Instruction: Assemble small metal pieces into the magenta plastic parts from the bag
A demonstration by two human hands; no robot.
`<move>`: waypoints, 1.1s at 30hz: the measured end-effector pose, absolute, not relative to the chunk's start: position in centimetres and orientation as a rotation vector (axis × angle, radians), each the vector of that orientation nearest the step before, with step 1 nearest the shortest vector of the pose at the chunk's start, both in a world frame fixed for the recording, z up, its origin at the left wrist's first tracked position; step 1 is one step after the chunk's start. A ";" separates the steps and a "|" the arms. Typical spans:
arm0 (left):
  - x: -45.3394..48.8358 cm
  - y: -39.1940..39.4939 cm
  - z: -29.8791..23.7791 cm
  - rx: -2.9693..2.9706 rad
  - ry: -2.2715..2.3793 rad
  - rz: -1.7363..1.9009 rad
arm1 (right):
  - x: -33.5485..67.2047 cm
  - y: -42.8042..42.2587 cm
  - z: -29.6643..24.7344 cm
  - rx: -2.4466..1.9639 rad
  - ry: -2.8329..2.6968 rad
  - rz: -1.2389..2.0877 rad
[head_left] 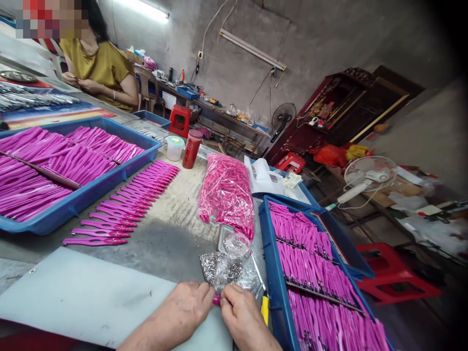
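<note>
- left hand [185, 309] and right hand [243, 317] meet at the near edge of the grey mat [91, 292]; fingertips of both pinched together on one small pink piece [217, 300], mostly hidden between them.
- just beyond the hands: a crinkled clear bag of small metal bits [228, 268], open and loose.
- right of the hands: a blue tray [272, 273] packed with rows of purple handles [310, 273], looks nearly full.
- past the metal bits: a big clear bag of pink parts [226, 192], bulging, so plenty seems left to do.
- left of that bag: a neat row of purple handles on the table [124, 207], laid side by side.
- further left: a second blue tray [73, 204], also loaded with purple handles.
- behind the pink bag: a red cup [192, 148] and a small lidded tub [174, 147].
- far left: another person in a yellow top [102, 68], hands together at their own work.
</note>
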State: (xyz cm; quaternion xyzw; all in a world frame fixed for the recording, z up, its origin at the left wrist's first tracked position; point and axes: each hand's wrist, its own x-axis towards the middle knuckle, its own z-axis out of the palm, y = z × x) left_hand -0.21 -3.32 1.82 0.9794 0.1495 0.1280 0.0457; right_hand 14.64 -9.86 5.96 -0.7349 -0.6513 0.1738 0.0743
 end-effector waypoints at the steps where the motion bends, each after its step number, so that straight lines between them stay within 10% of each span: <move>1: -0.2 -3.3 1.9 2.988 0.453 0.385 | 14.7 -9.9 5.9 -2.202 -1.951 0.520; 33: -0.1 -3.2 1.5 2.936 0.528 0.450 | 17.1 -8.9 8.6 -2.271 -1.815 0.368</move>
